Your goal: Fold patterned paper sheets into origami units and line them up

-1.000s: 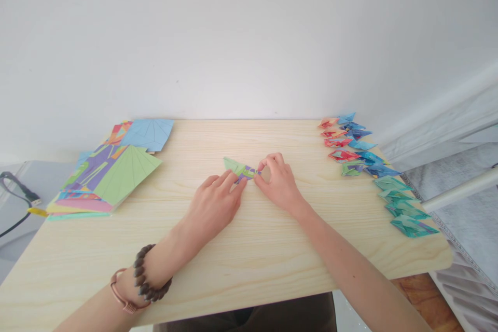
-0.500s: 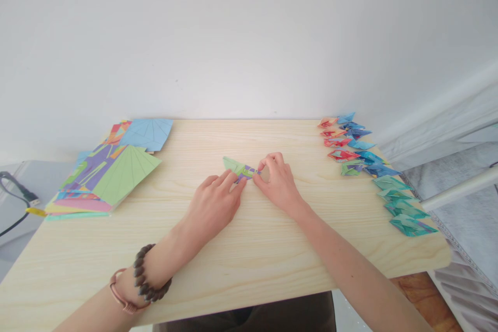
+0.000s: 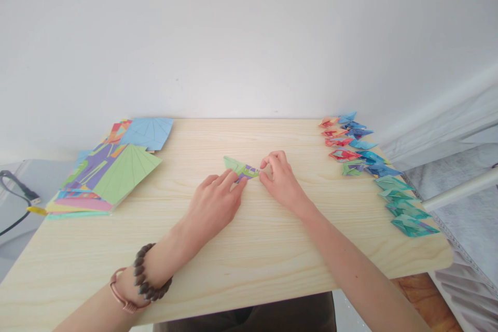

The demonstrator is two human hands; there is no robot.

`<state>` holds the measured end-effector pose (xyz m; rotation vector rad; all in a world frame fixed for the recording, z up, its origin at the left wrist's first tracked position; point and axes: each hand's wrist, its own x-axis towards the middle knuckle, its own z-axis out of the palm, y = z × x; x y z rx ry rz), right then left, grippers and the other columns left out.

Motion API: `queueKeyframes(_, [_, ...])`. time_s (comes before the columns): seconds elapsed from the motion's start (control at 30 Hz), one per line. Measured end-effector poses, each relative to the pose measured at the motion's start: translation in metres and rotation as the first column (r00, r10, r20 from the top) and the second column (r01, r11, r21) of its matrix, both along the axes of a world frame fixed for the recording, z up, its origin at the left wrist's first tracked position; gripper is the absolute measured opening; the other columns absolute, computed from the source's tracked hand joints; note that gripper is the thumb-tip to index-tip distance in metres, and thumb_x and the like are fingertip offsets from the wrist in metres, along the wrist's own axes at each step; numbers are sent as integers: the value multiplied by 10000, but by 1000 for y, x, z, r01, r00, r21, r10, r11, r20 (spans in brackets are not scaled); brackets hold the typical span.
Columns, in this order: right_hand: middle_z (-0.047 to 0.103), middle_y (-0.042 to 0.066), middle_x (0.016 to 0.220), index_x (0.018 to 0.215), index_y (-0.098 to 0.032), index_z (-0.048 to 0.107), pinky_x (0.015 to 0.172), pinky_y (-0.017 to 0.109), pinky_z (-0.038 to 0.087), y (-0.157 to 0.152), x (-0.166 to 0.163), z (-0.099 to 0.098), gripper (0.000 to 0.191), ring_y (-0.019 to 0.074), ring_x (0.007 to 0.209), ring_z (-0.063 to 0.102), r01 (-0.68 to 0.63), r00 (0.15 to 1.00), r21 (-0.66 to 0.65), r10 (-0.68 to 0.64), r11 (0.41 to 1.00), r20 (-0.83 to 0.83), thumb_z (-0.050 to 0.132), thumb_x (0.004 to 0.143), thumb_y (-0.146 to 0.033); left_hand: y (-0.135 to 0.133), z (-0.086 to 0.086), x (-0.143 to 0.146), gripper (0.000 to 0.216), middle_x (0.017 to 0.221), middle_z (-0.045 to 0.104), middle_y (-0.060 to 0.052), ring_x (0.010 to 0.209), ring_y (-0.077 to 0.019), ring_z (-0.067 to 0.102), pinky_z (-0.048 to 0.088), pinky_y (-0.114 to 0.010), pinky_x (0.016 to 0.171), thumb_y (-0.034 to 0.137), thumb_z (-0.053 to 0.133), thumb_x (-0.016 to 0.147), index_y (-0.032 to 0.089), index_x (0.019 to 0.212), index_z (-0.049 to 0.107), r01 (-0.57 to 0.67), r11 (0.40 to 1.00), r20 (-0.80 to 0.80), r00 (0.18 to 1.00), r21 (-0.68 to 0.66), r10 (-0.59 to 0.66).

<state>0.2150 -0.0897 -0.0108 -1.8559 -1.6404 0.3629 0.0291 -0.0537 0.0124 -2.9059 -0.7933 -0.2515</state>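
Observation:
A small folded origami paper (image 3: 249,170), green with a purple patterned end, lies nearly flat on the table in front of me. My left hand (image 3: 220,194) rests over its near edge, fingers and thumb pressing it down and covering part of it. At the pointed right end, my right hand (image 3: 278,176) has thumb and forefinger curled in a pinch around the tip. The exact contact there is too small to see clearly.
Left on the wooden table (image 3: 249,259) is a pile of coloured paper sheets (image 3: 124,171), with a creased blue sheet (image 3: 150,132) behind. Rows of folded paper pieces (image 3: 352,154) in red, blue and green line the right side. A cable (image 3: 17,181) hangs beyond the left edge.
My right hand has shifted slightly right at the paper's tip, and more of the purple end shows. My left hand stays in place on the paper.

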Motion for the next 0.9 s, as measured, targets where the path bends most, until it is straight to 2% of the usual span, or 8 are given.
queueKeyframes(0.33, [442,44,972,870,-207,485,749,314,409,-1,2,-1,113,158,812,504,-45,999,2,45,999,-13,433,791,-145,1,-2,0,328,979,595,-83,870,-206,584,470,-351,724,169,409,868,179,1174,528,5,1000,5,1000,-10,-5])
queueKeyframes(0.43, [445,51,972,878,-208,485,773,330,406,-1,1,-3,85,179,872,507,-23,1000,28,23,999,18,473,795,-195,0,-1,0,329,976,597,-82,861,-206,584,468,-355,719,164,402,870,180,1174,527,0,1000,5,1000,-7,0])
queueKeyframes(0.63, [450,50,978,865,-215,483,836,370,385,1,-7,-8,178,202,933,511,28,995,63,-34,998,91,579,751,-312,1,-1,-1,335,1004,592,-87,884,-207,575,462,-355,734,165,400,869,175,1181,521,12,1000,-9,1000,-17,-12])
queueKeyframes(0.9, [461,40,965,851,-221,486,839,365,384,2,-5,-8,123,190,924,518,33,996,42,-36,999,81,554,759,-267,2,-3,0,348,1004,589,-83,940,-213,563,449,-354,749,159,369,880,179,1202,501,6,1000,-7,1000,-27,-6])
